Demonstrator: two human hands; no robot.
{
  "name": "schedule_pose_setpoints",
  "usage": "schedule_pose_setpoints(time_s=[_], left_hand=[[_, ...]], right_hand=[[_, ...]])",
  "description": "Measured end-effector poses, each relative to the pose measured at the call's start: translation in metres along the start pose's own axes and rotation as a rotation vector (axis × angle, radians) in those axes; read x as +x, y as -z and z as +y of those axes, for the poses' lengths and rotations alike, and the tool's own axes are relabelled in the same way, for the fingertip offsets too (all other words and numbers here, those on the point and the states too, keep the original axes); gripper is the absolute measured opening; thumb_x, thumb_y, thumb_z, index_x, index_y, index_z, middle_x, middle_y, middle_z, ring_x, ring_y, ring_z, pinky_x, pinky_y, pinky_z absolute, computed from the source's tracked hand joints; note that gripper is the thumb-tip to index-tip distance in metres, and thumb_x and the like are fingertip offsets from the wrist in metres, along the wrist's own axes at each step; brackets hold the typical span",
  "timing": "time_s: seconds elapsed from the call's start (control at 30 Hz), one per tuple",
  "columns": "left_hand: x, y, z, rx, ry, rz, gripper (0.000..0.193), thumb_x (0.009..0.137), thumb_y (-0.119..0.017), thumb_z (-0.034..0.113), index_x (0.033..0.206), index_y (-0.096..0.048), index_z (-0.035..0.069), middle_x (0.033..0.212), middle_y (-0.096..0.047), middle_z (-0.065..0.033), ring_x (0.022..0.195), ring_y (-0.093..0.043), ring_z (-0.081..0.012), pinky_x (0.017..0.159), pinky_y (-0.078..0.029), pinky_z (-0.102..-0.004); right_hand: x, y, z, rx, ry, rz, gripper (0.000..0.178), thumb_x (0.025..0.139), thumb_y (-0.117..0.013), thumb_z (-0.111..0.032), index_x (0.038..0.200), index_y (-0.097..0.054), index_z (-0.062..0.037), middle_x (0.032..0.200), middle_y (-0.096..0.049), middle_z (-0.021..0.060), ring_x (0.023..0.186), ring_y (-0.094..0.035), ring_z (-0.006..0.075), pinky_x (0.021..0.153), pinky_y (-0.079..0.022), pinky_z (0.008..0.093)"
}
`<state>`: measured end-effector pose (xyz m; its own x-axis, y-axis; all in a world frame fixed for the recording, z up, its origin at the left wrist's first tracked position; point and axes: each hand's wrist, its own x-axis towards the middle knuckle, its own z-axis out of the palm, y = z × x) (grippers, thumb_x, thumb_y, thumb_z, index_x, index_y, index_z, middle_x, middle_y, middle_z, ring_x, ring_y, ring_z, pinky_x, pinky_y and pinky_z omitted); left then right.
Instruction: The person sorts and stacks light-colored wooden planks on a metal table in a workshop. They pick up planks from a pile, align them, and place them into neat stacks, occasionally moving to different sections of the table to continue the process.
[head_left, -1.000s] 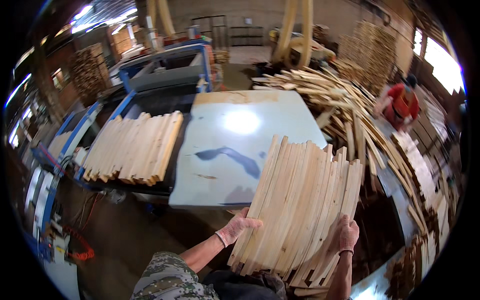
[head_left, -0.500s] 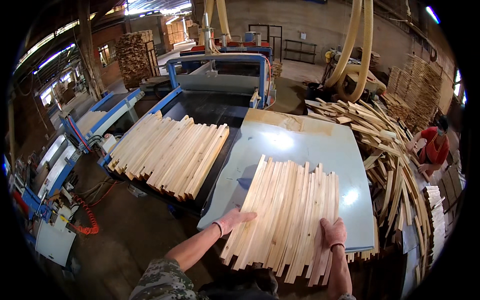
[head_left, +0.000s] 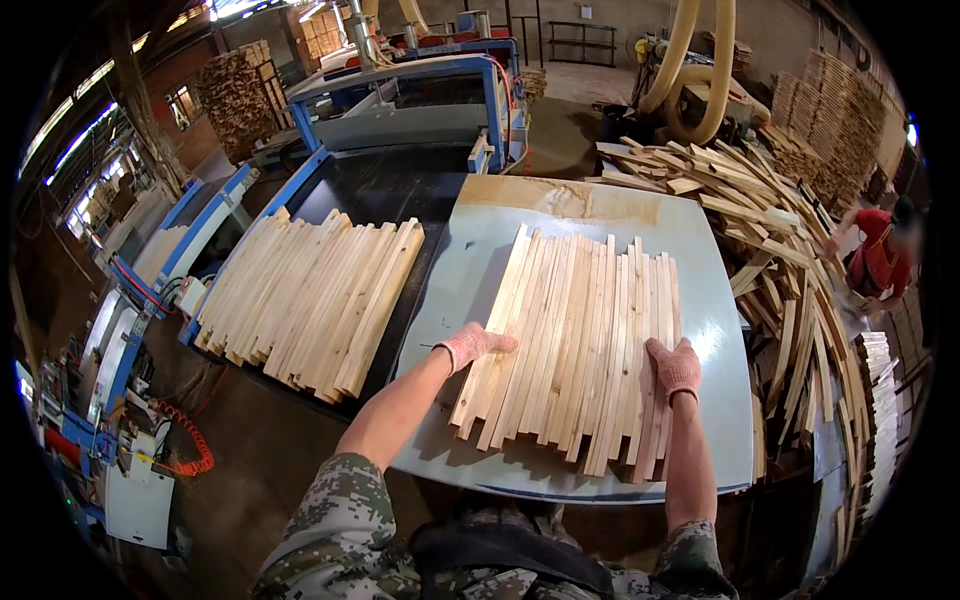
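Observation:
A flat batch of pale wooden slats (head_left: pixel 575 340) lies side by side on a grey metal table (head_left: pixel 720 330) in front of me. My left hand (head_left: pixel 472 345), in a pink work glove, presses against the batch's left edge. My right hand (head_left: pixel 677 368), gloved too, rests on the slats at the batch's right side. Both hands bracket the batch; neither lifts it off the table.
A second layer of slats (head_left: pixel 310 295) lies on the black belt of a blue machine (head_left: pixel 400 110) to the left. A loose heap of slats (head_left: pixel 760 210) borders the table's right side, where a person in red (head_left: pixel 875 260) works. Stacked wood (head_left: pixel 240 95) stands far left.
The batch of slats has come down from a tilted carry near my chest to lying flat on the grey table, further forward. My hands stayed on its two sides.

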<state>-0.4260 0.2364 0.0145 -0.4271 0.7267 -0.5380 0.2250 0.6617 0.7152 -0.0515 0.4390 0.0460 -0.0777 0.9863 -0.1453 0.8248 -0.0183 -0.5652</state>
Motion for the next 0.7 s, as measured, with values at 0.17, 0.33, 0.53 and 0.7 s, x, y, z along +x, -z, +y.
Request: schedule_pose_setpoints(time_s=[0.17,0.33,0.53,0.7], left_hand=[[-0.018,0.021,-0.034,0.063,-0.14,0.087,0.113,0.074,-0.095,0.039,0.159,-0.038,-0.009,0.141,-0.065,-0.0245,0.131,-0.063,-0.0322,0.115,-0.047,-0.039],[-0.069,0.049,-0.048,0.2,-0.062,0.035,0.111,0.077,-0.094,0.042,0.161,-0.038,-0.005,0.147,-0.062,-0.0223,0.132,-0.062,-0.0313,0.116,-0.046,-0.0382],[-0.078,0.051,-0.069,-0.063,-0.104,0.043,0.103,0.081,-0.092,0.047,0.157,-0.046,-0.004,0.143,-0.066,-0.0202,0.13,-0.064,-0.0268,0.115,-0.047,-0.0356],[-0.068,0.06,-0.07,-0.277,-0.065,0.045,0.064,0.084,-0.087,0.039,0.133,-0.07,0.003,0.12,-0.076,-0.0119,0.115,-0.069,-0.0255,0.103,-0.053,-0.038]], right_hand=[[0.011,-0.01,0.01,0.021,0.021,-0.02,0.089,0.085,-0.08,-0.06,0.142,-0.057,0.0054,0.131,-0.071,0.0294,0.123,-0.068,0.0444,0.106,-0.053,0.0504],[0.018,-0.017,0.013,-0.016,0.017,0.01,0.093,0.085,-0.08,-0.058,0.148,-0.053,0.0055,0.134,-0.069,0.0299,0.125,-0.067,0.0446,0.107,-0.053,0.0498],[0.011,-0.012,0.004,0.047,0.023,-0.047,0.093,0.086,-0.08,-0.057,0.149,-0.052,0.0047,0.133,-0.07,0.03,0.125,-0.068,0.044,0.107,-0.052,0.0481],[0.017,-0.022,0.011,0.026,0.018,-0.007,0.095,0.087,-0.08,-0.056,0.155,-0.049,0.0025,0.133,-0.071,0.0299,0.125,-0.068,0.0425,0.109,-0.052,0.0474]])
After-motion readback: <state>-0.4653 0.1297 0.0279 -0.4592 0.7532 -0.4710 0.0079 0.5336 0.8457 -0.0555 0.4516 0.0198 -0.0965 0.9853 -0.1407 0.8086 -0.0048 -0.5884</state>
